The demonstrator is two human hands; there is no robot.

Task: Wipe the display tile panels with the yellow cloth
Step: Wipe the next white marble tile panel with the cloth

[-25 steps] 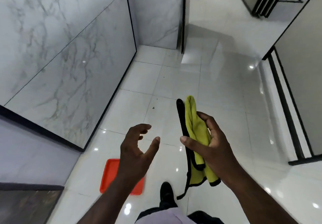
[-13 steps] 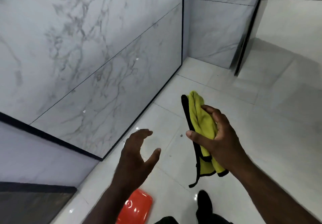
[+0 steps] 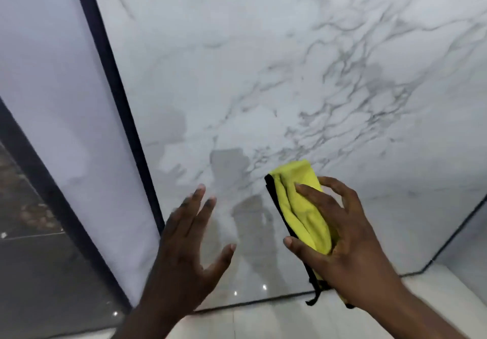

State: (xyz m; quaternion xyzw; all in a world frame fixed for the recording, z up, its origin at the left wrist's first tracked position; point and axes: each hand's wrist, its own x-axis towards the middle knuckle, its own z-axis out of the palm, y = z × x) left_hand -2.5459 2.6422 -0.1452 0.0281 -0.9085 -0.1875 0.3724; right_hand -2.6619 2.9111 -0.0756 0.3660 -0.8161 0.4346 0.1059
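Head view shows the right hand (image 3: 340,238) gripping the folded yellow cloth (image 3: 297,201), thumb and fingers curled round it, in front of the lower part of the marble tile panel (image 3: 263,61). The panel runs wide above and to the right, out of frame. A black strip (image 3: 116,101) bounds its left edge, and the floor (image 3: 263,323) meets its bottom edge. The left hand (image 3: 184,254) is spread and holds nothing, near that strip, blurred. I cannot tell whether the cloth touches the panel; the right hand hides the cloth's lower part.
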